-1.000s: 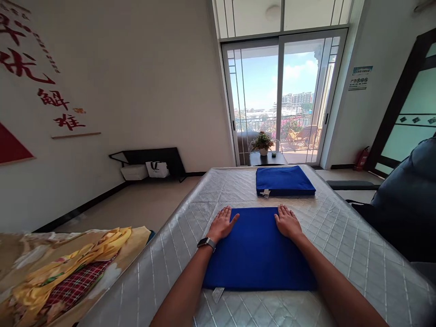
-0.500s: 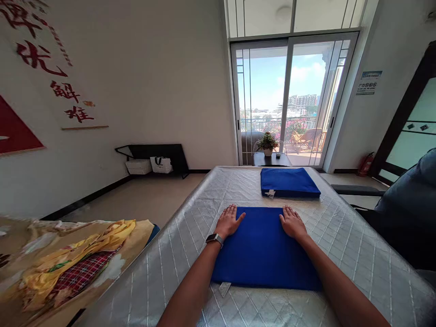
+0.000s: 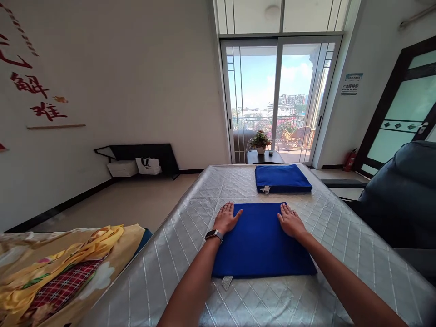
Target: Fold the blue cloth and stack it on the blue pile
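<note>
A folded blue cloth [image 3: 262, 245] lies flat on the silver quilted table cover [image 3: 177, 254], with a small white tag [image 3: 226, 283] showing at its near left edge. My left hand [image 3: 227, 219], with a watch on the wrist, rests flat on the cloth's far left corner, fingers stretched out. On the far right corner lies my right hand [image 3: 291, 221], also flat with its fingers extended. Neither hand grasps anything. Beyond them sits a stack of folded blue cloth [image 3: 282, 177] with white tags at its front left corner.
Yellow and red plaid fabric [image 3: 68, 277] lies on a patterned surface to the left. A dark armchair [image 3: 405, 190] stands at the right. Past the table's far end are a potted plant [image 3: 260, 141] and a sliding glass door [image 3: 252, 81]. A low black rack [image 3: 163, 159] holds white bags.
My view has turned slightly to the right, so the room shifts left. Both hands stay flat at the cloth's far corners.
</note>
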Available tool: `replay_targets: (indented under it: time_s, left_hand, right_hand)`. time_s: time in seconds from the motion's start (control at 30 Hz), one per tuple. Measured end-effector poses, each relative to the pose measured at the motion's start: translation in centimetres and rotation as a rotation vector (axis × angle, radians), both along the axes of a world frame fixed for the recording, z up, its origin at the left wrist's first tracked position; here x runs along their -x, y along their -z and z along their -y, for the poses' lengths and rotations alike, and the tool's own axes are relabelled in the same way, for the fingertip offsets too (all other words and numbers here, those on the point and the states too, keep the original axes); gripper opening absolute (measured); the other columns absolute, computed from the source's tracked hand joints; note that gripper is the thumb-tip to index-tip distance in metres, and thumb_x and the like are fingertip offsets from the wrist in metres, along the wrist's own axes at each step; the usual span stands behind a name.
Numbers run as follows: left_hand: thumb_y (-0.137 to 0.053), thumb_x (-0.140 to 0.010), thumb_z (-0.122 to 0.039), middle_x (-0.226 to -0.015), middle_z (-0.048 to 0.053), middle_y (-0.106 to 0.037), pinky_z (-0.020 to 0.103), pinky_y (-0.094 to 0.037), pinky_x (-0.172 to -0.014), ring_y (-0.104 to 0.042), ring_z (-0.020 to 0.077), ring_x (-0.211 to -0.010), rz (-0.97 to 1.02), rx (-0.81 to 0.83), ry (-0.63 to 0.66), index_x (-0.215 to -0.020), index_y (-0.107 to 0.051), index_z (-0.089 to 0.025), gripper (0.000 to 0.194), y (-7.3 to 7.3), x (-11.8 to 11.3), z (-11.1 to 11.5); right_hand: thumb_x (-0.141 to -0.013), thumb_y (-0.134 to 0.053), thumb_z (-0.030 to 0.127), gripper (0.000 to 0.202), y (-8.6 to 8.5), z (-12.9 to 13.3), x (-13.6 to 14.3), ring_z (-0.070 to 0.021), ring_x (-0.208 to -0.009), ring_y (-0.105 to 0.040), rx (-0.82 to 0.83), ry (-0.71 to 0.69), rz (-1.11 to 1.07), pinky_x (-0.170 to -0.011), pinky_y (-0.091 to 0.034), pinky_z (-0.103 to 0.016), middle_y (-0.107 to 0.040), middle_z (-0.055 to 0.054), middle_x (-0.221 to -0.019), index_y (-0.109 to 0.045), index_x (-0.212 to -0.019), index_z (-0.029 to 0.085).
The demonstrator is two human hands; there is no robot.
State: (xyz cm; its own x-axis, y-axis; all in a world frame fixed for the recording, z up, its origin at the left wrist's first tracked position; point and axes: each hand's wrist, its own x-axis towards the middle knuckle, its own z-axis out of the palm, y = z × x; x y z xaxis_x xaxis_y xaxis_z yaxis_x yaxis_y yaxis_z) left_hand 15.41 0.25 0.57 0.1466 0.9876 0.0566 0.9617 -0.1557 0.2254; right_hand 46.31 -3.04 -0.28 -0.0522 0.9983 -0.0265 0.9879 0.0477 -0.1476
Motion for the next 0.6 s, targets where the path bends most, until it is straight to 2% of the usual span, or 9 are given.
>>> replay_targets:
  time_s: [0.2,0.6]
  left_hand:
    - [-0.011,-0.098,-0.071,-0.169,0.019,-0.021,0.043,-0.010,-0.129,-0.017,0.0269,-0.158,0.006,-0.003,-0.002,-0.159,-0.024,-0.001,0.094,0.3,0.2,-0.4]
    - [-0.015,-0.099,-0.072,-0.169,0.017,-0.020,0.041,-0.010,-0.128,-0.018,0.0248,-0.157,0.006,0.019,-0.001,-0.160,-0.023,-0.003,0.092,0.1,0.6,-0.6]
  right_hand:
    - [-0.106,-0.018,0.042,0.068,0.5,2.0,0.4,-0.0214,-0.158,-0.012,-0.009,-0.005,-0.026,-0.127,-0.009,-0.041,-0.014,-0.011,-0.170,-0.018,-0.163,0.005]
    - [-0.107,-0.015,0.047,0.071,0.2,2.2,0.4,-0.0239,-0.158,-0.010,-0.022,-0.036,-0.135,-0.127,-0.006,-0.042,-0.014,-0.014,-0.170,-0.018,-0.162,0.002]
